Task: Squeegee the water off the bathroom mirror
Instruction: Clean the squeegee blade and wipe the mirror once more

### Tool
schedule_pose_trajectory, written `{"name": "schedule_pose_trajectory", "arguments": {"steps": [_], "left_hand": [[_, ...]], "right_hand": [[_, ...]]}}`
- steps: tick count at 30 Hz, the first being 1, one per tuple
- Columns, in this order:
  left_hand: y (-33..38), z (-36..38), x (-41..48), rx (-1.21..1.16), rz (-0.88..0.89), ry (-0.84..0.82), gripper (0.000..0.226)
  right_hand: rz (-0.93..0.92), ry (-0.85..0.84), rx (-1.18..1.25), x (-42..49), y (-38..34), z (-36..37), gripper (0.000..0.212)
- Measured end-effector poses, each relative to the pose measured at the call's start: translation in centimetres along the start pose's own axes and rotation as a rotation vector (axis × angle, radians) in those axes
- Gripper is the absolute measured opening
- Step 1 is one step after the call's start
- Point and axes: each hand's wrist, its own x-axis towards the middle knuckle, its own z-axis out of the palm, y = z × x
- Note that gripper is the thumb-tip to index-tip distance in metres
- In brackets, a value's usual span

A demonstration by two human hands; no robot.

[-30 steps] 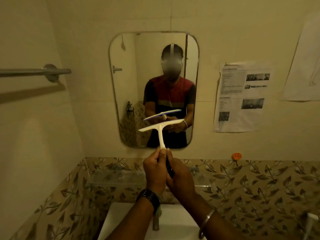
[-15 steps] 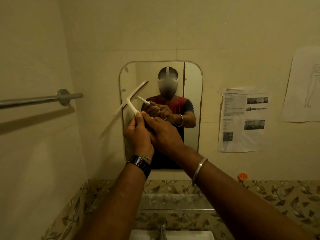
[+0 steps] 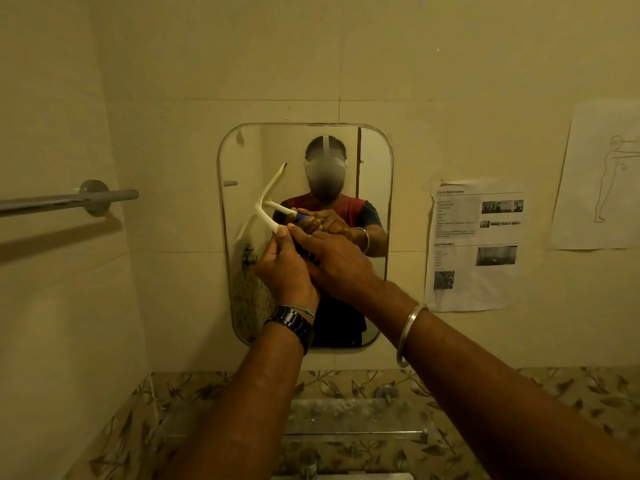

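The squeegee [image 3: 263, 206] has its blade slanted against the mirror's [image 3: 374, 174] left half, about mid-height; my left hand [image 3: 284, 268] and right hand [image 3: 336, 258] both curl round its handle before the mirror's middle. I judge the wiping barely begun, the mirror's right half and bottom left to do, though I can't make out water there

Bathroom. Wall mirror [image 3: 375, 161] at centre frame, metal towel rail [image 3: 69, 199] at left, tiled walls, leaf-patterned tile band [image 3: 571, 393] along bottom, glass shelf [image 3: 346, 419] and tap [image 3: 308, 462] at lower centre.
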Motion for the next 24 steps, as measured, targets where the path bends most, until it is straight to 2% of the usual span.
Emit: {"name": "schedule_pose_trajectory", "arguments": {"steps": [10, 19, 24], "left_hand": [[-4.1, 2.0, -3.9, 0.076, 0.054, -0.107, 0.029], [-8.2, 2.5, -7.9, 0.175, 0.03, -0.156, 0.015], [-10.1, 2.1, -10.2, 0.247, 0.027, -0.163, 0.02]], "right_hand": [[0.082, 0.051, 0.036, -5.1, 3.9, -1.2, 0.057], [0.164, 0.089, 0.094, -10.7, 6.5, -1.5, 0.061], [0.211, 0.11, 0.144, -14.0, 7.4, -1.1, 0.061]]}}
